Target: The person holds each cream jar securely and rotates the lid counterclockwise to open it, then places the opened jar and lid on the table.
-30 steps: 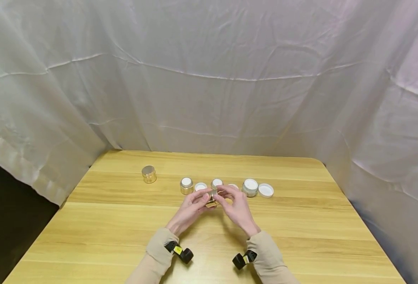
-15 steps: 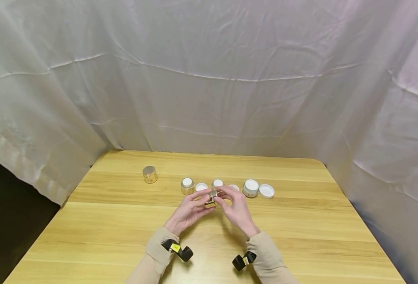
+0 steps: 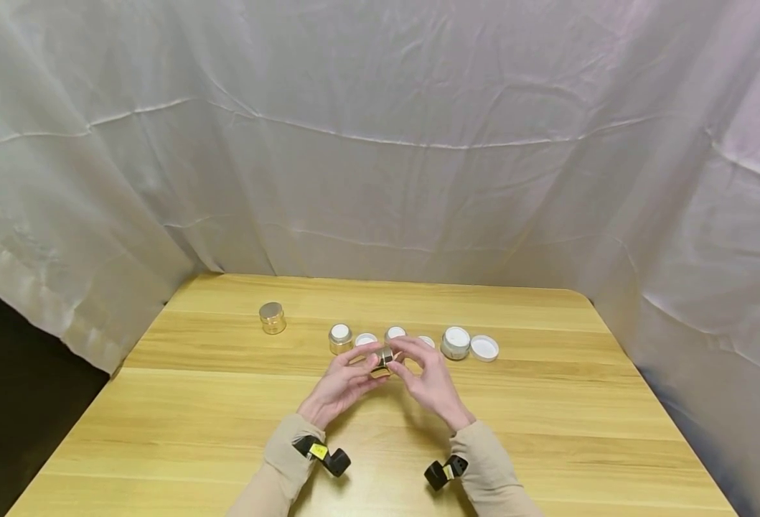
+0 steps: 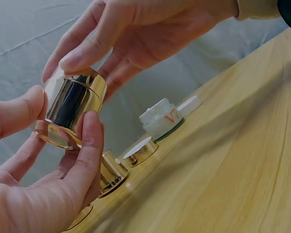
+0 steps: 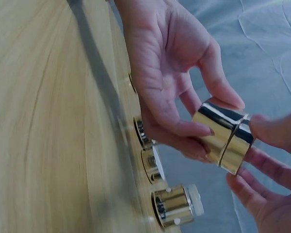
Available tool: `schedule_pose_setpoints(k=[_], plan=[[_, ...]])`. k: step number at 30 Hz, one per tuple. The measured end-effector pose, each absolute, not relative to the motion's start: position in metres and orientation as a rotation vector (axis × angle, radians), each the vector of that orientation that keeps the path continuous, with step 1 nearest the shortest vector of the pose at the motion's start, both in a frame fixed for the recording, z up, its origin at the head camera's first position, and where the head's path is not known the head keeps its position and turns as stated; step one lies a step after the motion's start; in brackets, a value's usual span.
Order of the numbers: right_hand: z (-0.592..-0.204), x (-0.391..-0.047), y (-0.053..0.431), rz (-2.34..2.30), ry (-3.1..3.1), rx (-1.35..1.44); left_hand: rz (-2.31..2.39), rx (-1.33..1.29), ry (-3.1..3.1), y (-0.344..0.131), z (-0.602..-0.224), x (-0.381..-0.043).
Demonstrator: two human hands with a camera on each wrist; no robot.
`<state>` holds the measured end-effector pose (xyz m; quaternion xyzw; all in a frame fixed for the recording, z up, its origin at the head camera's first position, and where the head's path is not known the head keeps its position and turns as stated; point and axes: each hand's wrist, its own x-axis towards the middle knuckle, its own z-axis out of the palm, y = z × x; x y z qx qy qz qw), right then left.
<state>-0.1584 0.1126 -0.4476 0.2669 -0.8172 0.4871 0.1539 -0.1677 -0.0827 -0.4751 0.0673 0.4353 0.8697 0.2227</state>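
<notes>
A shiny gold cosmetic jar (image 3: 382,363) with its lid on is held tilted above the table, between both hands. My left hand (image 3: 342,384) grips the jar's lower part; in the left wrist view its thumb and fingers (image 4: 91,138) wrap the base. Around the lid (image 5: 217,128) curl the thumb and fingers of my right hand (image 3: 433,380). Just behind the hands stand an open gold jar (image 3: 340,341) with a white top, an upturned lid (image 3: 366,340), another open jar (image 3: 395,333) and a second upturned lid (image 3: 426,341), these partly hidden.
A closed gold jar (image 3: 273,318) stands at the back left of the wooden table (image 3: 192,416). To the right sit an open glass jar (image 3: 455,345) and its white upturned lid (image 3: 484,348). A grey curtain (image 3: 380,201) hangs behind the table.
The gold jar has turned slightly in the hands, and the right fingers have shifted a little on its lid. The other jars and lids stay put.
</notes>
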Motion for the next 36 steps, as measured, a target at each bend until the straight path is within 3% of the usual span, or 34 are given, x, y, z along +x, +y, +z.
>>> schedule_pose_setpoints(k=[9, 27, 36], plan=[[-0.4447, -0.1607, 0.1174, 1.577, -2.430, 0.422, 2.401, 0.206, 1.339, -0.0830, -0.4762, -0.1678], [-0.4389, -0.1602, 0.1211, 1.761, -2.462, 0.490, 2.409, 0.218, 1.372, -0.0801, -0.4728, -0.1662], [-0.4399, -0.1611, 0.1199, 1.711, -2.491, 0.389, 2.372, 0.249, 1.394, -0.0810, -0.4760, -0.1677]])
